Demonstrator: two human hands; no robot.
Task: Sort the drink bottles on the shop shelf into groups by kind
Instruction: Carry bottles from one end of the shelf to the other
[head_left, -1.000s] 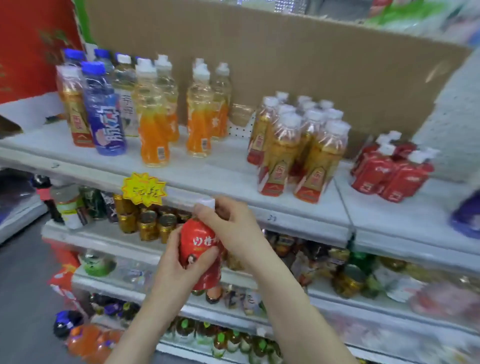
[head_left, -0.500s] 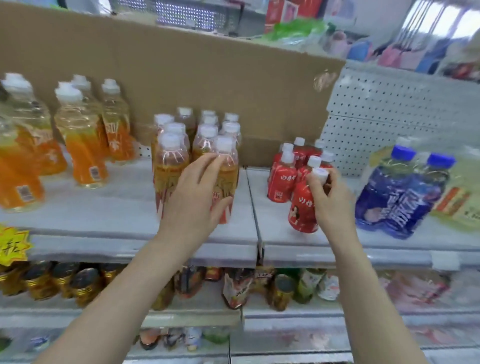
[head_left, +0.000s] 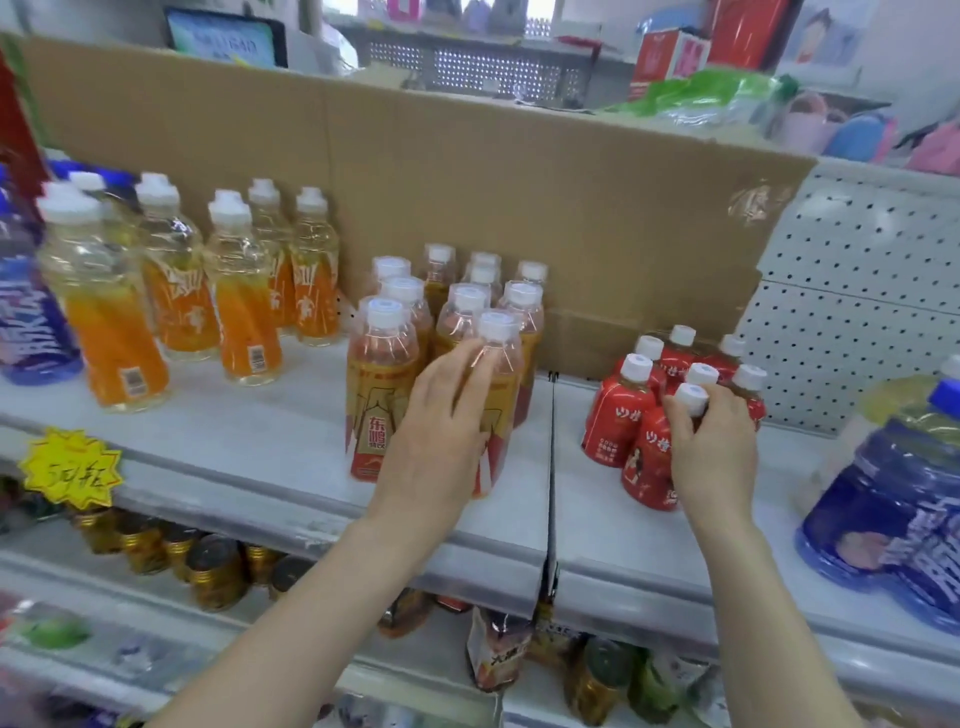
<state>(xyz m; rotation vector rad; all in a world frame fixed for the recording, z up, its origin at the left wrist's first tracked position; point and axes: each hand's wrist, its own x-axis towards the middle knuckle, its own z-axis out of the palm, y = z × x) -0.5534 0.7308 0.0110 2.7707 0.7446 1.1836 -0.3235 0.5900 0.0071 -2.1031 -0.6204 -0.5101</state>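
My right hand (head_left: 711, 457) grips a small red bottle (head_left: 649, 467) near its white cap; the bottle stands on the shelf (head_left: 291, 467) at the front of a cluster of like red bottles (head_left: 615, 415). My left hand (head_left: 441, 447) lies with straight fingers against a front bottle of the amber energy-drink group (head_left: 379, 395), which stands at the shelf's middle. Tall orange-labelled bottles (head_left: 239, 312) stand further left. Blue-labelled bottles appear at the far left (head_left: 26, 322) and far right (head_left: 893, 509).
A cardboard sheet (head_left: 467, 182) backs the shelf, with white pegboard (head_left: 857, 291) to the right. A yellow star price tag (head_left: 72, 467) hangs on the shelf's front edge. Gold cans (head_left: 208, 571) and other packaged drinks fill the lower shelves.
One second ago both hands held the red bottle in front of the shelf. Since then my right hand carried it right to the red group, and my left hand moved onto the amber bottles.
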